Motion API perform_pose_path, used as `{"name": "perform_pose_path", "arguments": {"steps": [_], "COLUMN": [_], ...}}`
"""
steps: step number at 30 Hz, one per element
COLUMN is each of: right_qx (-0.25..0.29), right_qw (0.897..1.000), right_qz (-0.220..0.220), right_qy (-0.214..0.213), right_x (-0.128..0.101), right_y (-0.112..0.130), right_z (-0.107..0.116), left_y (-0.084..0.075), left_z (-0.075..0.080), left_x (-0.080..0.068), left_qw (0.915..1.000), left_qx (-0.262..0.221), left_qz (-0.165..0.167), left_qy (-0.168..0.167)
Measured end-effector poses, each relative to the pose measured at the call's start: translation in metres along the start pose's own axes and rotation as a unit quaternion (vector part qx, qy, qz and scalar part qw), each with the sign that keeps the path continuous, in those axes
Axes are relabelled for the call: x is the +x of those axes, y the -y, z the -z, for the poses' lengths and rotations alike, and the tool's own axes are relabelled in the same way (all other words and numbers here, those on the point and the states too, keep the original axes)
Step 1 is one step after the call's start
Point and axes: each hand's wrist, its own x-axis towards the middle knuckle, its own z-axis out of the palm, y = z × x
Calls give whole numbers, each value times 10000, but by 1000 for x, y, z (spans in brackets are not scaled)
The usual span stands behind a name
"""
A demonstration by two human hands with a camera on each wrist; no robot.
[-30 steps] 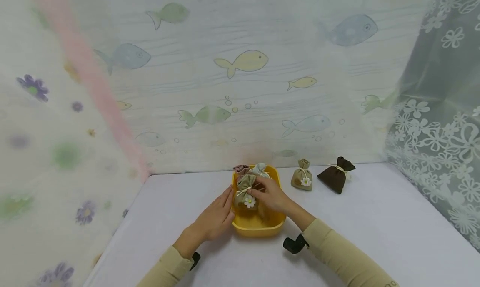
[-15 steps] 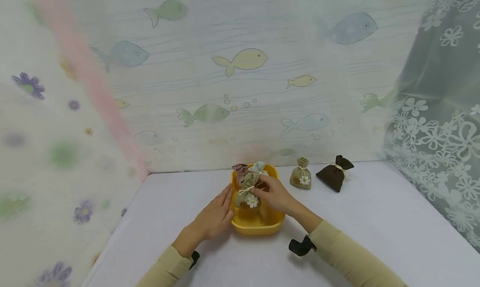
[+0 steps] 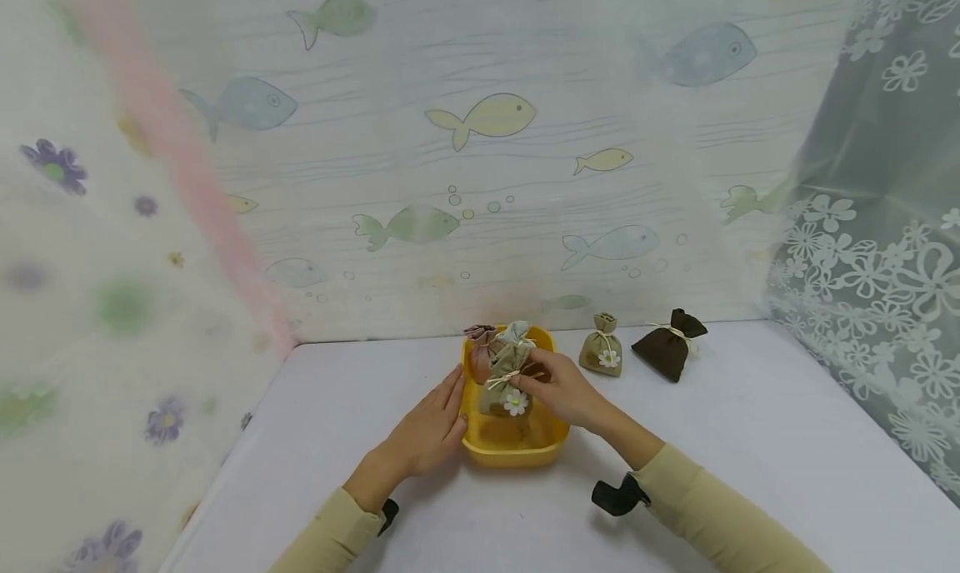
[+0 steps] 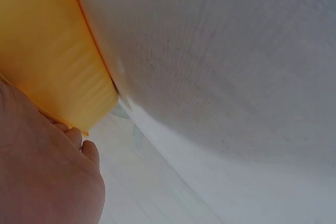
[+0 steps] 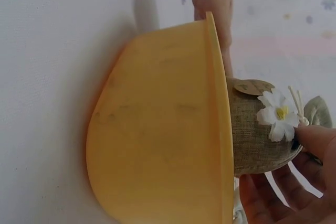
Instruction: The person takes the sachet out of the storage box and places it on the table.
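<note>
My right hand (image 3: 566,391) pinches an olive-green drawstring pouch (image 3: 504,387) near its tied neck. In the right wrist view this pouch (image 5: 252,124) sticks up past the rim of a yellow plastic basin (image 5: 168,124), its white cloth flower facing the camera. My left hand (image 3: 426,431) lies with straight fingers along the left side of the basin (image 3: 517,458). The left wrist view shows those fingers at the basin's rim. Behind the held pouch, a pink pouch (image 3: 481,344) and a pale blue-grey pouch (image 3: 517,332) sit in the basin's far end, partly hidden.
On the white table (image 3: 337,415), right of the basin, stands a beige pouch (image 3: 600,352) with a white flower. A dark brown pouch (image 3: 666,350) leans beside it. A fish-patterned curtain (image 3: 480,181) hangs at the table's far edge.
My right hand has shifted the olive-green pouch a little to the right within the basin, uncovering more of the pink pouch. The left hand stays against the basin.
</note>
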Motion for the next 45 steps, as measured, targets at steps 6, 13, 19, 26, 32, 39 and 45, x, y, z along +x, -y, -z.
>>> {"name": "perform_pose_path", "arguments": {"steps": [6,13,19,26,32,39,45], "right_qx": [-88,-146,-131,-284,-355,-485,-616], "right_qw": [9999,9997,9995,9991,9989,9974,9961], "right_qz": [52,172,246,258,43,62,71], "right_qy": [12,-83,-116,-185,-313,-524,-622], "right_x": [-4,-8,-10,-16,-23,-34,-42], "right_y": [3,6,6,5,3,-5,-12], "right_z": [7,13,18,29,42,56,66], "left_y": [-1,1,2,1,0,-1,0], "left_z": [0,-1,-1,-1,0,1,0], "left_x": [0,0,1,0,0,-1,-1], "left_qw": [10000,10000,10000,10000,10000,10000,10000], "left_qx": [-1,10,33,21,39,31,37], "left_qz": [-3,-14,-8,17,5,30,-17], "left_qy": [21,-15,-19,3,-8,29,0]}}
